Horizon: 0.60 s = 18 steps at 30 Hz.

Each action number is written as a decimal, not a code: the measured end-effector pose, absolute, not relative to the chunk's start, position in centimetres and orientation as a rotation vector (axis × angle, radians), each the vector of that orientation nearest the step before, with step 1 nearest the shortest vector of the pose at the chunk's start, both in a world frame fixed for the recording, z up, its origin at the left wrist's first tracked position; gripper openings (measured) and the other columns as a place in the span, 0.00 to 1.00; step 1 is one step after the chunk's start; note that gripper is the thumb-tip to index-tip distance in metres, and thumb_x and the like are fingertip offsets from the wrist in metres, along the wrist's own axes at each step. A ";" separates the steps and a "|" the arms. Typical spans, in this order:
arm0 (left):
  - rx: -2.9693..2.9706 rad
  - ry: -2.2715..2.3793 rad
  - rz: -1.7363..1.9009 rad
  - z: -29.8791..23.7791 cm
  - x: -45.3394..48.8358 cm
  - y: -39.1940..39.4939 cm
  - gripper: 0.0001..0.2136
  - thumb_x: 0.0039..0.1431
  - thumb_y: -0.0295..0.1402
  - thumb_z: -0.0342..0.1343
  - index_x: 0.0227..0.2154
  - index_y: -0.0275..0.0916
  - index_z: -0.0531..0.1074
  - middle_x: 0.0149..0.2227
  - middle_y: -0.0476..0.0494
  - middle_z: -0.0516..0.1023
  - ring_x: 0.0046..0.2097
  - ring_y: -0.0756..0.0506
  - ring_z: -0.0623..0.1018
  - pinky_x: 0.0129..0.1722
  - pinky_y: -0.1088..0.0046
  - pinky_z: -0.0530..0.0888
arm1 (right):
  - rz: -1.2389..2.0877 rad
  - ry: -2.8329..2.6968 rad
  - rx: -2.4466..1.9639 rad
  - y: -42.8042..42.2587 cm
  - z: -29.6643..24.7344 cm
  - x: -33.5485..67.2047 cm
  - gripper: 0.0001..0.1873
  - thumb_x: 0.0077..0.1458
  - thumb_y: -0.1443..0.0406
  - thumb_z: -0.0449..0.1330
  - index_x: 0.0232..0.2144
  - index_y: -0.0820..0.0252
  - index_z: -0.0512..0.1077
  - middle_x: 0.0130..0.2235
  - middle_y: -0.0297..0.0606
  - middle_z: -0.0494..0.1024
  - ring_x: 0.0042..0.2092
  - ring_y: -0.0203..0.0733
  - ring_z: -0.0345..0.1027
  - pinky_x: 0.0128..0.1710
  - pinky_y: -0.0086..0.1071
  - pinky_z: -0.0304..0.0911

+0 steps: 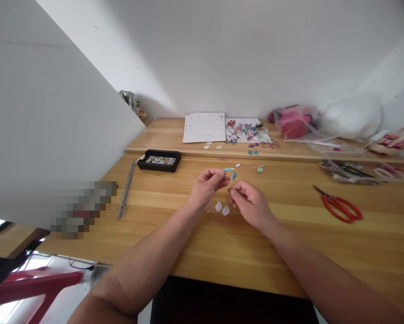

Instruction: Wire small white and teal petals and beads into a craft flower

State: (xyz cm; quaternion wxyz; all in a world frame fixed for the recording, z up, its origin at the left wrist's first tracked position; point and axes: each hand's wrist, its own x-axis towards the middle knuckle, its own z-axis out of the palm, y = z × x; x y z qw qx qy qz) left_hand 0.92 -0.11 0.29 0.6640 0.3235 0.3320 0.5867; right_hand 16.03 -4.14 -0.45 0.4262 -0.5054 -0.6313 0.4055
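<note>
Bare forearms [168, 238], hands [204, 187] close together, blue piece [228, 169] in left.

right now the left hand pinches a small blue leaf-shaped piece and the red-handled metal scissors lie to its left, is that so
Wrong side: the head view shows the red-handled metal scissors to the right of the left hand, which does pinch a small blue leaf-shaped piece.

Pale wall [242, 58], wooden desk [222, 252], perhaps red chair [46, 284]
</note>
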 end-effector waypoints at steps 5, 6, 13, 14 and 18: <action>0.785 0.872 1.395 -0.1 0.9 0.1 0.17 0.45 0.39 0.73 0.28 0.35 0.72 0.27 0.51 0.77 0.32 0.49 0.82 0.40 0.70 0.80 | 0.691 -1.453 -1.226 -4.9 1.1 16.2 0.15 0.58 0.62 0.62 0.48 0.55 0.69 0.50 0.46 0.76 0.46 0.48 0.72 0.27 0.32 0.68; 0.805 0.898 1.392 -0.1 0.9 0.1 0.17 0.46 0.39 0.73 0.29 0.35 0.72 0.27 0.51 0.77 0.31 0.49 0.82 0.39 0.70 0.80 | 0.657 -1.417 -1.177 -5.1 1.3 16.2 0.15 0.58 0.63 0.62 0.48 0.54 0.69 0.50 0.46 0.75 0.48 0.48 0.72 0.28 0.33 0.70; 0.925 0.907 1.283 0.1 1.5 -0.9 0.16 0.48 0.40 0.71 0.31 0.35 0.73 0.37 0.43 0.81 0.29 0.48 0.83 0.32 0.71 0.82 | 0.899 -1.393 -0.980 -5.2 0.7 15.6 0.13 0.60 0.66 0.60 0.47 0.53 0.66 0.50 0.44 0.74 0.58 0.50 0.70 0.41 0.38 0.77; 0.937 0.899 1.276 0.1 1.7 -1.0 0.16 0.48 0.40 0.71 0.31 0.34 0.73 0.41 0.41 0.81 0.30 0.49 0.82 0.31 0.71 0.82 | 0.921 -1.388 -0.972 -5.1 0.5 15.5 0.13 0.60 0.66 0.60 0.47 0.53 0.66 0.51 0.44 0.73 0.59 0.50 0.70 0.43 0.39 0.77; 0.984 0.932 1.282 0.2 2.1 -1.4 0.14 0.49 0.38 0.70 0.29 0.33 0.74 0.50 0.36 0.79 0.29 0.51 0.81 0.27 0.75 0.80 | 1.017 -1.339 -0.955 -5.0 0.4 14.9 0.12 0.59 0.66 0.61 0.44 0.53 0.63 0.50 0.43 0.73 0.56 0.49 0.72 0.46 0.42 0.77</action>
